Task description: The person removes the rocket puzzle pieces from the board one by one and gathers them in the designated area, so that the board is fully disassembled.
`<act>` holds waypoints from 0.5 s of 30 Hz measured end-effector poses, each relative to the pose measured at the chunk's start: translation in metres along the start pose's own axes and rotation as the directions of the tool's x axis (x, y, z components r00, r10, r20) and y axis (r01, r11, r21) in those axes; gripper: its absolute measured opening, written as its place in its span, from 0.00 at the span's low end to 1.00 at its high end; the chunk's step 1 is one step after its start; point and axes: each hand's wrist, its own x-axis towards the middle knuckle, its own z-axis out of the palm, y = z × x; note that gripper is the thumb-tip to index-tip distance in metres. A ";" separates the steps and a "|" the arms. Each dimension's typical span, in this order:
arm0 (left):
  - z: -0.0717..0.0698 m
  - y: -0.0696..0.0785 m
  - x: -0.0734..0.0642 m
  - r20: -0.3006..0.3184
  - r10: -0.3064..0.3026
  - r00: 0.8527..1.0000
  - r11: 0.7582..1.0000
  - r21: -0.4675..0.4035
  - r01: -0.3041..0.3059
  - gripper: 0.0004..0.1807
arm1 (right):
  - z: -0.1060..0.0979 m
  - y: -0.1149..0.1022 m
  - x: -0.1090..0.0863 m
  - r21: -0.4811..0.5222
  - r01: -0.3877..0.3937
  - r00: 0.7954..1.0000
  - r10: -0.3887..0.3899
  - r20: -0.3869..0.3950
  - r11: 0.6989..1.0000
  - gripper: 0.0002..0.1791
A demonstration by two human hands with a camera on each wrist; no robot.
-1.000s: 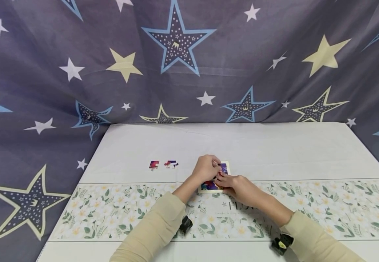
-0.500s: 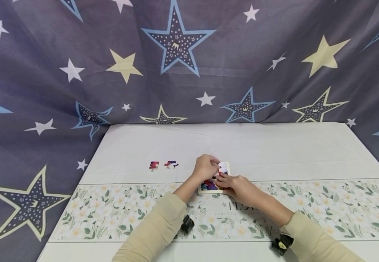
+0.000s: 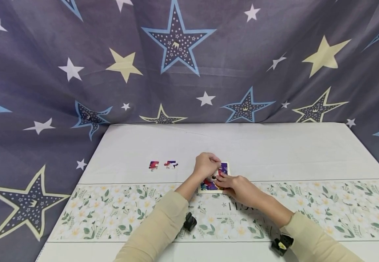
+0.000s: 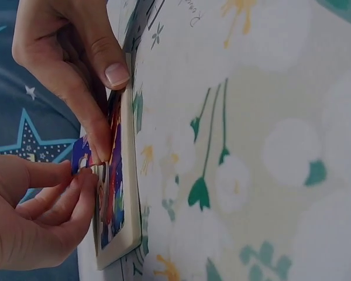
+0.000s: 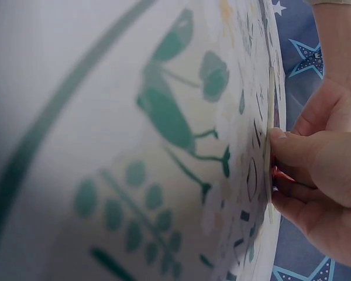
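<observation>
Puzzle frame (image 3: 226, 168), cream-rimmed with a purple and red picture inside, flat on the surface (image 3: 274, 149), directly under the fingers of both hands. Largest around it: star-printed curtain (image 3: 189, 62) well beyond the fingertips; floral band (image 3: 323, 207) of the cloth below the wrists.

Left hand (image 3: 205, 166) over the frame's left half, fingers (image 4: 64, 193) curled together and pinched on a small puzzle piece (image 4: 80, 157), blue at its visible edge, right at the picture's face. Right hand (image 3: 236, 185) at the frame's near right corner, thumb (image 4: 108, 64) pressed on the cream rim, index fingertip (image 4: 99, 146) down on the picture just beside the pinched piece; remaining fingers loosely bent, nothing gripped. Fingertips of the two hands almost touching.

Two loose puzzle pieces (image 3: 154, 165) (image 3: 171, 164), red and blue, side by side on the white part of the surface, well apart to the left of the left fingers.
</observation>
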 end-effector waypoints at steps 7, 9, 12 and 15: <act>0.001 -0.001 0.003 0.008 -0.058 0.998 0.997 -0.058 0.058 0.03 | 0.000 0.000 0.001 -0.012 -0.006 1.000 0.006 0.007 1.000 0.20; 0.001 -0.001 0.004 0.017 -0.077 0.997 0.994 -0.076 0.078 0.03 | -0.001 0.000 0.001 -0.010 -0.010 1.000 0.010 0.009 1.000 0.20; 0.001 0.000 0.005 0.027 -0.109 0.994 0.989 -0.102 0.111 0.03 | -0.001 -0.001 0.001 -0.007 -0.013 1.000 0.013 0.009 1.000 0.19; 0.001 0.000 0.006 0.032 -0.140 0.990 0.983 -0.117 0.143 0.02 | -0.001 -0.001 0.001 -0.007 -0.012 1.000 0.012 0.012 1.000 0.19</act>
